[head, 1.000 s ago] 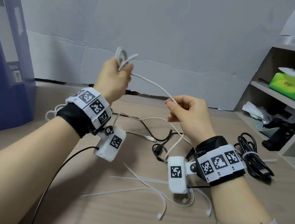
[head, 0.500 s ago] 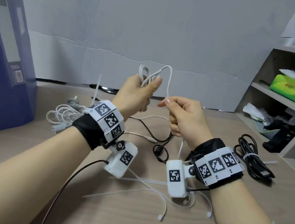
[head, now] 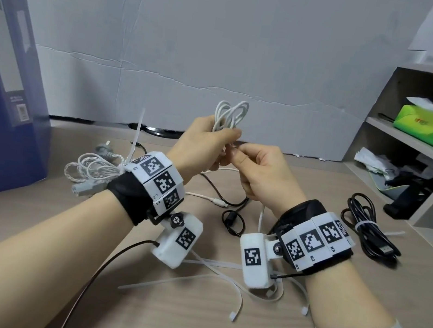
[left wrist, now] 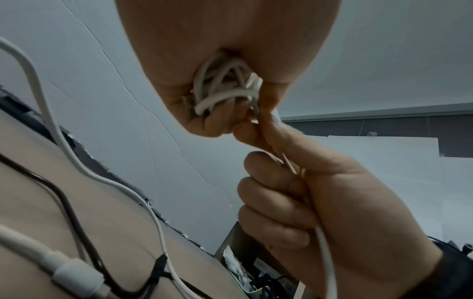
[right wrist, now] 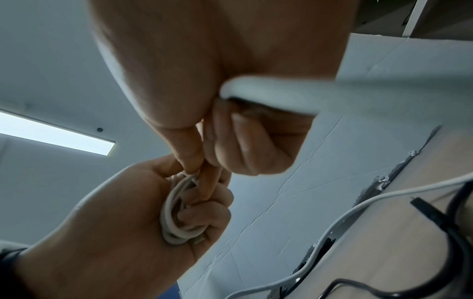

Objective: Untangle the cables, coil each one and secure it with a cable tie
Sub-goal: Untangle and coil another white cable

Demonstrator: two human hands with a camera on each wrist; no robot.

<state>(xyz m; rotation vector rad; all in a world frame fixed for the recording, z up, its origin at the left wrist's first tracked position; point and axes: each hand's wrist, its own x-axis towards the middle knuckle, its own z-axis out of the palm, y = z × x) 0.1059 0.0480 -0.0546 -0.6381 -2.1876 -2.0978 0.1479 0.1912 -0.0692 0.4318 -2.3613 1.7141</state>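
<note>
My left hand (head: 203, 144) is raised above the desk and grips a bundle of loops of a thin white cable (head: 230, 114); the same coil (left wrist: 220, 89) shows inside its curled fingers (right wrist: 204, 214). My right hand (head: 255, 167) sits close against it and pinches the free run of that cable (left wrist: 323, 248) between thumb and forefinger. The loose tail drops to the desk. Several white cable ties (head: 207, 279) lie on the desk below my wrists. A black cable (head: 232, 218) lies loose between them.
A tied white cable bundle (head: 94, 169) lies at the left, a tied black coil (head: 367, 232) at the right. A blue box (head: 1, 88) stands far left. A shelf unit (head: 424, 147) with a green tissue pack stands at the right.
My hands have come together: the left moved right with the coil and the right slid up the cable to meet it. The coil has gained a loop.
</note>
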